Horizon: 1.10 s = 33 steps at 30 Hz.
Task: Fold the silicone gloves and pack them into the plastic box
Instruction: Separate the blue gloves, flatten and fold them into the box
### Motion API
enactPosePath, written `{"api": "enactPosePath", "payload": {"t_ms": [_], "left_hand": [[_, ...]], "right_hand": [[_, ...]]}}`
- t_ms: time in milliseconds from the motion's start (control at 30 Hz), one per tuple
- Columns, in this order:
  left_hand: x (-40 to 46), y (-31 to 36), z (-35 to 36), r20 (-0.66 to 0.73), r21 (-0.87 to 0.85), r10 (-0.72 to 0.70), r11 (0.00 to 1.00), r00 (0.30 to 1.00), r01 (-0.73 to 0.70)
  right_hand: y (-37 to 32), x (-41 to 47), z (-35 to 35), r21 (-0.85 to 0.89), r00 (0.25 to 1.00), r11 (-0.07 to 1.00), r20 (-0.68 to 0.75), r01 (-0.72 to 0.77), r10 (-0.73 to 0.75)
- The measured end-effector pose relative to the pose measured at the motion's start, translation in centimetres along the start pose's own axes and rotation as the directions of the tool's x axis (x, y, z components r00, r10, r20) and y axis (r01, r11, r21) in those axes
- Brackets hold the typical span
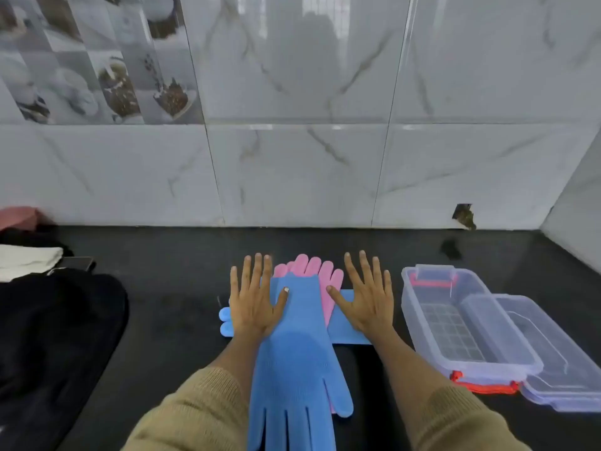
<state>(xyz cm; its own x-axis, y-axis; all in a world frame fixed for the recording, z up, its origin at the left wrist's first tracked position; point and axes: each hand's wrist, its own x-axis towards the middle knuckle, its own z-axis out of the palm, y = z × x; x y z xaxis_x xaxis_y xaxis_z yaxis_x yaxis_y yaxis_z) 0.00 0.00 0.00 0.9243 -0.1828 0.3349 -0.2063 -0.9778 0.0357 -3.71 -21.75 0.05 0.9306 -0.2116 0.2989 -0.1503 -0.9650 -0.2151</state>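
Silicone gloves lie stacked on the black counter. A long blue glove lies on top, fingers toward me. Under it a second blue glove lies crosswise, its fingertips poking out at the left. Pink gloves lie beneath, fingers pointing at the wall. My left hand rests flat, fingers spread, on the left side of the pile. Flat on the crosswise glove at the right rests my right hand, fingers also spread. The clear plastic box with red latches stands open to the right.
The box's clear lid lies against the box's right side. Dark cloth and a white cloth sit at the left, with a pink object behind. A tiled wall closes off the counter at the back and right.
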Motion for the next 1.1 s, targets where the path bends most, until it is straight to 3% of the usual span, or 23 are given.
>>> {"api": "enactPosePath", "payload": {"t_ms": [233,367,533,633,767,967,1100], "left_hand": [[0.0,0.1,1.3,0.081,-0.086,-0.001,0.996,0.997,0.008],[-0.1,-0.2,1.9,0.156,-0.222,-0.007,0.974,0.988,0.042],[-0.5,-0.5,2.3,0.101,-0.413,-0.098,0.901,0.990,0.132],[-0.2,-0.4,2.1,0.102,-0.355,-0.210,0.905,0.972,0.233],[0.7,-0.7,2.0,0.125,-0.297,-0.236,0.918,0.964,0.263],[2.9,-2.3,1.0,0.427,-0.361,-0.224,0.846,0.876,0.392],[3.7,-2.8,0.6,0.553,-0.428,-0.180,0.776,0.813,0.463]], "right_hand": [[0.8,-0.8,3.2,0.062,0.986,0.997,0.161,-0.049,0.038],[1.0,-0.7,3.7,0.058,0.988,0.998,0.151,-0.033,0.024],[1.0,-0.8,3.7,0.063,0.989,0.998,0.149,-0.026,0.017],[1.0,-0.8,3.7,0.065,0.989,0.997,0.147,-0.036,0.026],[1.0,-0.9,3.4,0.076,0.992,0.996,0.123,-0.035,0.025],[0.9,-0.7,3.2,0.027,0.992,0.999,0.126,-0.029,0.026],[1.1,-0.6,3.4,0.039,0.989,0.999,0.148,-0.010,0.004]]}}
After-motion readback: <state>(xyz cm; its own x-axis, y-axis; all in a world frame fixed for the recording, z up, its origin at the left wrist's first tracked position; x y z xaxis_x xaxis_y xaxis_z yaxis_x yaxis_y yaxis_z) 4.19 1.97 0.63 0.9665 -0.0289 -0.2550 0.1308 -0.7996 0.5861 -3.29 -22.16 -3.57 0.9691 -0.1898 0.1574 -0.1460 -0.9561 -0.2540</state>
